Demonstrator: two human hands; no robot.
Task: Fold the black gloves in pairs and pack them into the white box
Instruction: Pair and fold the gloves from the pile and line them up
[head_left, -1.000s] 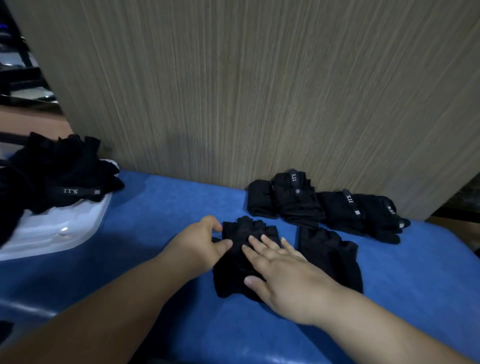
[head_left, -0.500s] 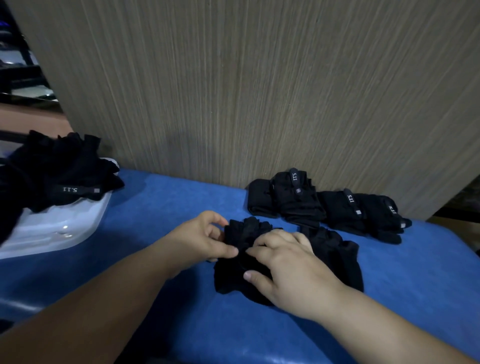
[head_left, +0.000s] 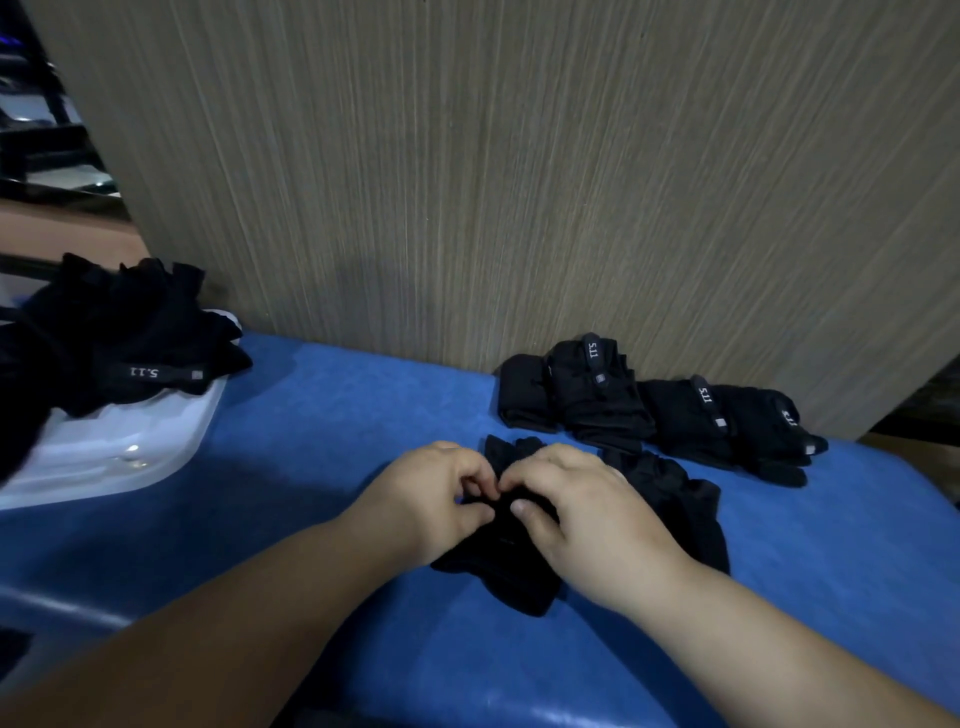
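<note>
A black glove (head_left: 511, 566) lies on the blue table (head_left: 332, 431) in front of me. My left hand (head_left: 426, 493) and my right hand (head_left: 587, 514) both pinch its upper part with curled fingers, thumbs almost meeting. Another black glove (head_left: 675, 493) lies partly under and right of my right hand. Several black gloves with grey 5.11 straps (head_left: 649, 405) lie in a row against the wall behind. At the left stands the white box (head_left: 124, 447) with a heap of black gloves (head_left: 119, 338) over it.
A beige striped wall panel (head_left: 467, 182) rises right behind the table. The table's right end falls off near a dark gap (head_left: 924, 415). Dark furniture (head_left: 36, 130) shows at the far left.
My right hand went from lying flat on the glove to curling and pinching it. Both hands drew together and bunched the glove's finger end back toward me.
</note>
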